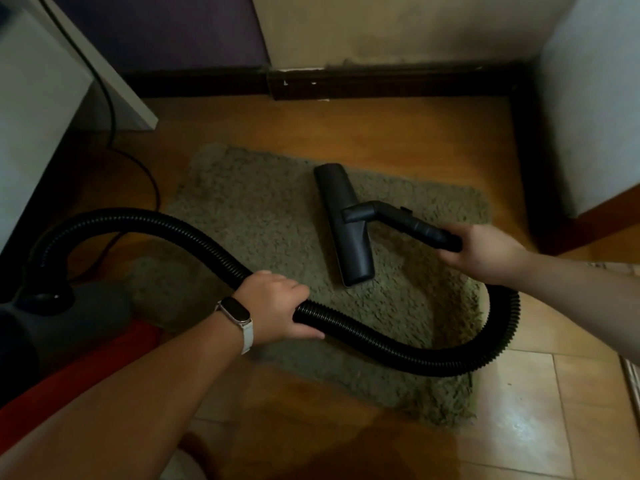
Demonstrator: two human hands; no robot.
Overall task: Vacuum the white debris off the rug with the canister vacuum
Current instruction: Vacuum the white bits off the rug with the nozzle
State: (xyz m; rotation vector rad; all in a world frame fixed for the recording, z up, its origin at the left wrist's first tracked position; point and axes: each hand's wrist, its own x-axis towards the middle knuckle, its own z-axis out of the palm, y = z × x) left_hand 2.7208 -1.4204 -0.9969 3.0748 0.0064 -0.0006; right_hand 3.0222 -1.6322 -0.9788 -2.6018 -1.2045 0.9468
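Floor nozzle (346,226) position: flat on the rug (249,216), right of frame centre. Its long axis runs from the upper centre of the frame down toward the lower centre, almost straight up and down in the picture. The handle tube (412,225) joins the nozzle at mid-length and leads off crosswise to the right.

Right hand (481,252): fingers curled around the rear end of the handle tube, just right of the nozzle. This is the nearer, steering hand.

Left hand (277,306), wearing a wristwatch (237,315): fingers wrapped around the corrugated hose (381,344) at lower centre, below and left of the nozzle. The hose loops from the right hand along the bottom of the rug, through the left hand, and arcs to the canister vacuum (69,317) at the lower left.

Judgement: the widest pile lies left of the nozzle, so the next stroke should run leftward, square to the long axis. White debris cannot be made out on the pile in this dim view.
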